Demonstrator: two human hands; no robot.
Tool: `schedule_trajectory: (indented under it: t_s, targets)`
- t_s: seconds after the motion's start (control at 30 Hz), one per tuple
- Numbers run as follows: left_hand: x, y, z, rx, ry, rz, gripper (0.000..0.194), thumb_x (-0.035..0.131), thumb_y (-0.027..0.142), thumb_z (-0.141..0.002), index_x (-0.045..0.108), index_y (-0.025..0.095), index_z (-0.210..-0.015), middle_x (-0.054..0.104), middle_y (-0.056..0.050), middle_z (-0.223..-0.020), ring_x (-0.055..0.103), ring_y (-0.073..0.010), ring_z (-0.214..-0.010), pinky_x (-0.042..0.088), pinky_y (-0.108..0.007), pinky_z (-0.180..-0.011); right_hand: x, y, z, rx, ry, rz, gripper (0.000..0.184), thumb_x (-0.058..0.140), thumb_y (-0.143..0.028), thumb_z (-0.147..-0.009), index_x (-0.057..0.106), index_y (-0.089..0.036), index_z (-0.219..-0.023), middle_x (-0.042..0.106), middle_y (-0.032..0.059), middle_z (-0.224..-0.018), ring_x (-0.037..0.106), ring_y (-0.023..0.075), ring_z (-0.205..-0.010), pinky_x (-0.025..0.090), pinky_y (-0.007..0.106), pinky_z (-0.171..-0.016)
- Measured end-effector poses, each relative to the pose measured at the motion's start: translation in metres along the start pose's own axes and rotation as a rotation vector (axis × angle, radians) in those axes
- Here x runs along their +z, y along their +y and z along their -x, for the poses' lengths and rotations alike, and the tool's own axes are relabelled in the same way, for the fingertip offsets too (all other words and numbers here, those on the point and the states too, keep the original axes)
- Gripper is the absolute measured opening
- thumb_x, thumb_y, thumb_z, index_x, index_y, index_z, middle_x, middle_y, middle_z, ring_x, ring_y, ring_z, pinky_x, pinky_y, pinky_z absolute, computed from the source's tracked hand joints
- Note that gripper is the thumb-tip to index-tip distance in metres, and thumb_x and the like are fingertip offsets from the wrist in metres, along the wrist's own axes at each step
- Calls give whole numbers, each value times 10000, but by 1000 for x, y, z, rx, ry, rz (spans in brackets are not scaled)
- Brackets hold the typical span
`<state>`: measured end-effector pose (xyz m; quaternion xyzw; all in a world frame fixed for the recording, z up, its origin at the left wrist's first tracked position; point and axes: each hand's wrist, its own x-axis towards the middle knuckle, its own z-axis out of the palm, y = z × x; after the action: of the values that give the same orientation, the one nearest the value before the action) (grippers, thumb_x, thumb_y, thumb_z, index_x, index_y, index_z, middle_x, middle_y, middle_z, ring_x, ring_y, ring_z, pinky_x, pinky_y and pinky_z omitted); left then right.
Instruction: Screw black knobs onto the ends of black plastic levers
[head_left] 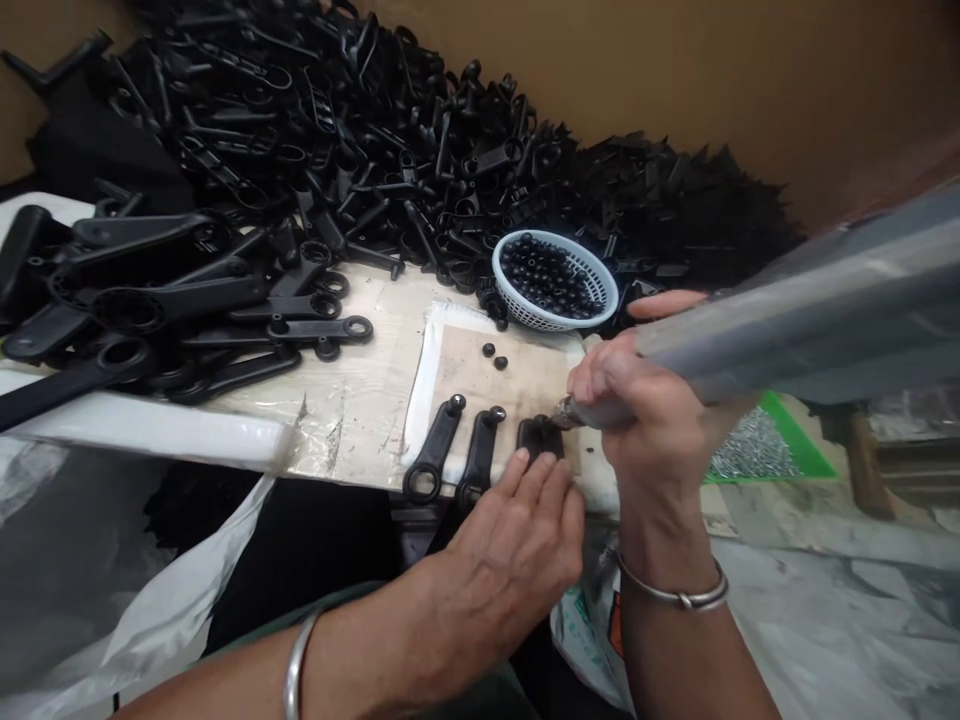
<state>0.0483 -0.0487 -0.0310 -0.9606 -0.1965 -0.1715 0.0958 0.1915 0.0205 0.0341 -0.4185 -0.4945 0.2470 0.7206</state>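
My left hand is closed over a pair of black plastic crank handles at the board's front edge, its fingertips pressing on them. The thumb is hidden. Wrapped round a grey, cylindrical power screwdriver, my right hand holds it slanted, its tip at the far end of those handles. Left of them lie two more crank handles, one fully in sight and another partly under my left hand. A metal screw head shows at the far end of each. Two small black knobs lie behind.
A light blue basket of black knobs stands behind the board. Black plastic parts form a big heap at the back; more handles are piled left. A green tray of small metal screws sits at right.
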Motion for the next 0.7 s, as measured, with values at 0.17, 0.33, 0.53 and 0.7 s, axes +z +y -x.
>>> schedule_trajectory:
  t_s: [0.17,0.33,0.53,0.7]
  targets:
    - [11,4,-7,-47,-26,56,500,382,284,-994,358,19,-1417,371,-213,-1508,367,-295,-1405,284,-462,-1190,5,-31,-1,-124,269,-2,253,563,-113,-588,584,-228,-812,476,-92,-465,387,113,-374,344,297,-408]
    - [4,-11,-22,-45,-64,281,367,384,83,-951,472,57,-1306,513,-174,-1403,486,-250,-1324,372,-411,-1134,2,-45,8,-49,283,34,242,560,-115,-570,580,-222,-786,472,-87,-448,385,111,-372,349,299,-425]
    - [-29,-57,3,-156,47,499,375,458,196,-991,437,136,-1360,534,-89,-1406,505,-171,-1301,337,-334,-1167,-22,-40,15,-69,330,32,262,539,-141,-569,582,-208,-818,417,-95,-440,356,104,-377,328,269,-409]
    - [-22,-72,41,-154,-58,375,483,542,259,-961,399,154,-1409,456,-129,-1474,414,-234,-1383,310,-459,-1173,-31,-38,18,-70,385,63,153,528,-120,-586,487,-230,-684,422,-88,-454,359,101,-389,344,266,-426]
